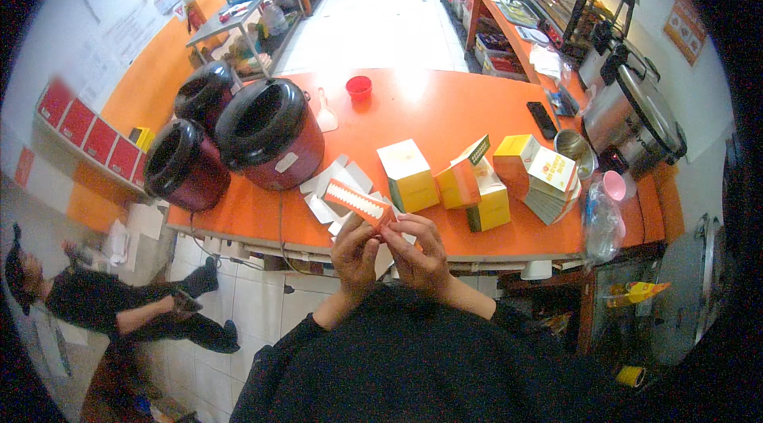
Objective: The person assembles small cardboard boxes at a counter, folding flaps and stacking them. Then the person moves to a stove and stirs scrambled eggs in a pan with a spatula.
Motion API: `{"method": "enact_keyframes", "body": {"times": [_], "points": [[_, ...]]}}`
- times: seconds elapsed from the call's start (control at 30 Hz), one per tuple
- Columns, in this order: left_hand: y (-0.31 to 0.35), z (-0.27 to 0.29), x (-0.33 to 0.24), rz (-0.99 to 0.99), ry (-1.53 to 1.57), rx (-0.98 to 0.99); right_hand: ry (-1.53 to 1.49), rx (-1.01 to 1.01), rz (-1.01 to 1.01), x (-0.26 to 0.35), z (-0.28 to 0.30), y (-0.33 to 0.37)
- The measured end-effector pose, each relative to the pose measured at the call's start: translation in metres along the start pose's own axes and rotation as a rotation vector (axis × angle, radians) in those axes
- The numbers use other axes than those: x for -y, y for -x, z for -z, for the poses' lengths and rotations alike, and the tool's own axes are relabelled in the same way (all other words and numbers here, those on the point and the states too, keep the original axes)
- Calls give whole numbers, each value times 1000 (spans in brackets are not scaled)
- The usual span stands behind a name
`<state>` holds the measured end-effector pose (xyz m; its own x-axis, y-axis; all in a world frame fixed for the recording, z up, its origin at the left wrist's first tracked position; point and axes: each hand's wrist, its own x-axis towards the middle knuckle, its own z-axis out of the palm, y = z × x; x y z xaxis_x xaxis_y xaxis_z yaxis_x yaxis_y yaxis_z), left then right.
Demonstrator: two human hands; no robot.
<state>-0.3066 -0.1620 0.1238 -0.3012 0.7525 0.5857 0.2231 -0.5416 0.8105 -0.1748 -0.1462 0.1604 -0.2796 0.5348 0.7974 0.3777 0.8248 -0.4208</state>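
An orange carton (356,201), apparently half-folded, is pinched by fingers of left hand (354,254) and right hand (420,253); yellow boxes (408,177), centre right, stand formed; white card (320,210) lies unfolded.

The orange card carton (358,199) there has a pale, toothed band running along its upward-facing side. The left hand (354,254) and right hand (421,252) pinch its near end, while the far end slants away leftward, over the worktop's (342,149) front part.
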Motion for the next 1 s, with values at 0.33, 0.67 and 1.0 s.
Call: {"method": "enact_keyframes", "body": {"times": [0.33, 0.67, 1.0], "points": [[-12, 11, -35, 587, 622, 126, -505, 119, -723, -25, 5, 11], [-13, 41, -5, 542, -173, 629, -615, 146, -1005, -15, -8, 18], [-14, 48, 38, 641, 495, 56, -179, 837, -514, -40, 5, 35]]}}
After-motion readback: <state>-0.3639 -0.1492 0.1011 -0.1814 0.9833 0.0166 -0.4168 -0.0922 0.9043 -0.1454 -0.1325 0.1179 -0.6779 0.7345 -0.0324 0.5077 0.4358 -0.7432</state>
